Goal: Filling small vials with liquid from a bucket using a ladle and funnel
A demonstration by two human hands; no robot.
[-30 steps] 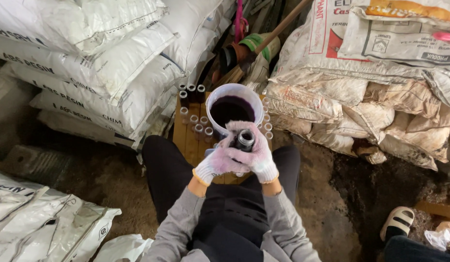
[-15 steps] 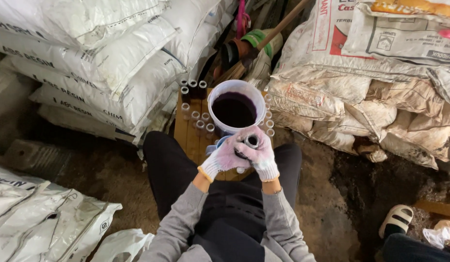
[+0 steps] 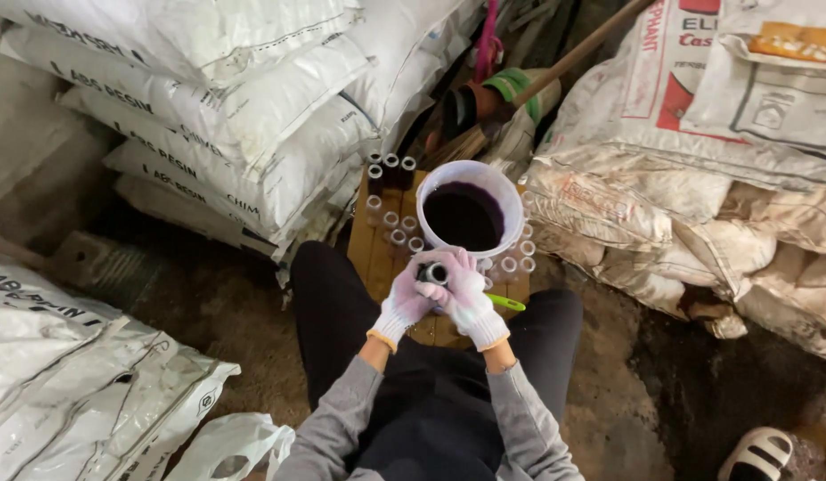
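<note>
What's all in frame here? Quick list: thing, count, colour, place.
bucket: one, white, dark purple liquid inside, on the wooden board
wooden board: one, brown, on the ground ahead of the knees
small tubes: about a dozen or more, clear with dark contents, upright on the board around the bucket
green stick: one, bright green, on the board beside the right hand
white sacks: several, stacked at upper left; more at lower left
printed sacks: several, white and tan, dirty, piled at right
wooden handle: one, brown, leaning at top centre
sandal: one, white, lower right corner
left hand: white stained glove, holding a small dark tube
right hand: white stained glove, fingers on the same tube
</note>
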